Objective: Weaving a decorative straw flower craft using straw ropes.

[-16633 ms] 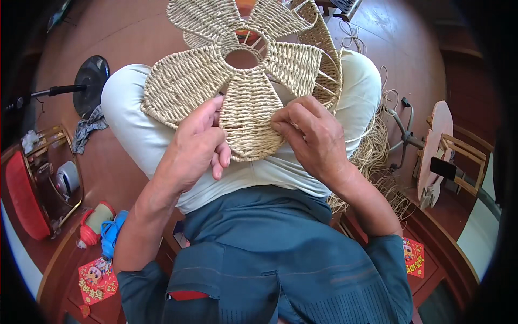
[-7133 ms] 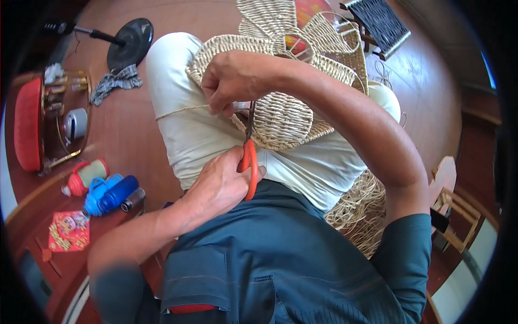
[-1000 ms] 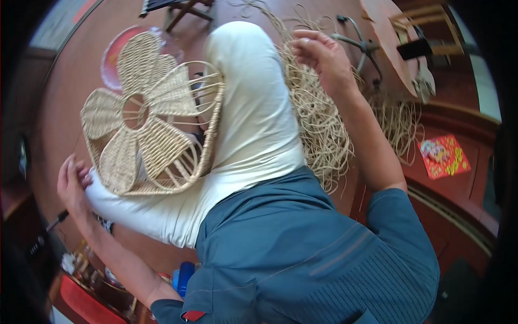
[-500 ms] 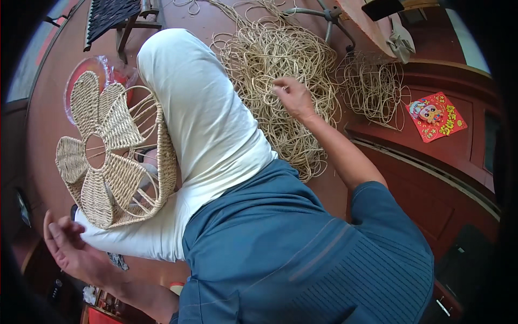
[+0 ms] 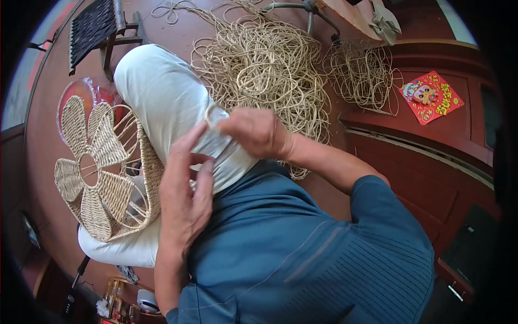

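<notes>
My right hand [image 5: 258,133] is closed above my thigh, pinching a short pale loop of straw cord [image 5: 209,114] that sticks out past its fingertips. My left hand [image 5: 186,194] faces it with the fingers apart, the index fingertip close to the loop; I cannot tell if they touch. A woven straw piece [image 5: 110,148] with a flower of several petals around a round hole leans on my lap at the left. Bare frame strands show between some petals on its right side. Neither hand touches it.
A big tangled heap of straw cord [image 5: 264,65] lies on the floor beyond my knee. Right of it are a looser cord bundle [image 5: 361,81] and a red printed card [image 5: 431,97]. At the far left stand a black woven-seat stool [image 5: 94,29] and a red, plastic-wrapped round thing [image 5: 81,92].
My left hand has come up and right from beside the woven piece. My right hand has moved left from over the cord heap, with a cord loop now in its fingers.
</notes>
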### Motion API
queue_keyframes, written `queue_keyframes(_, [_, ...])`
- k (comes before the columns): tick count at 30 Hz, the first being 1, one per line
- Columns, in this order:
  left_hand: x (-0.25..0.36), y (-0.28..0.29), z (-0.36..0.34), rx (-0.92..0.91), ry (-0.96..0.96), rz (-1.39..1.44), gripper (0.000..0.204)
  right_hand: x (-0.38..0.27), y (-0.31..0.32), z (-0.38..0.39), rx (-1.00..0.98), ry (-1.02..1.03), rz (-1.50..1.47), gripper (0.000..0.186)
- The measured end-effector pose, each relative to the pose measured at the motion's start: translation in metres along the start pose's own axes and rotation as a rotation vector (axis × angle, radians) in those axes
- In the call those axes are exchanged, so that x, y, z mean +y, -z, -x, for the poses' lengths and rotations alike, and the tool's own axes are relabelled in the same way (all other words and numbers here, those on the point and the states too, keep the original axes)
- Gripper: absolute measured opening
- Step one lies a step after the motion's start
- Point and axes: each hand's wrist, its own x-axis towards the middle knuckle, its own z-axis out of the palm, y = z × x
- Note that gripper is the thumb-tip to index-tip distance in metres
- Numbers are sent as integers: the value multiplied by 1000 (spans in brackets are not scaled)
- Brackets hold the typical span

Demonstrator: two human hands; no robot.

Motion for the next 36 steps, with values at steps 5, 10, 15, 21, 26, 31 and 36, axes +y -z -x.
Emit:
queue_keyframes(5, [4, -1, 2, -136, 126, 42, 41, -40, 13, -12, -65, 88, -169, 26])
queue_keyframes(10, [26, 66, 41, -82, 439, -67, 15, 21, 35, -21, 81, 115, 161, 27])
queue_keyframes(15, [5, 136, 118, 317, 380, 3, 36, 93, 83, -28, 38, -99, 278, 17])
queue_keyframes(21, [-61, 266, 247, 894, 328, -32, 24, 133, 93, -28, -85, -57, 313, 25])
queue_keyframes(26, [-126, 408, 416, 1151, 782, -164, 34, 180, 98, -22, -53, -359, 279, 33])
queue_keyframes(31, [-165, 440, 457, 1265, 1108, -476, 46, 184, 101, -58, 84, -579, 205, 27])
queue_keyframes(36, [-94, 312, 278, 908, 450, -469, 58, 91, 64, -120, -157, -256, -375, 24])
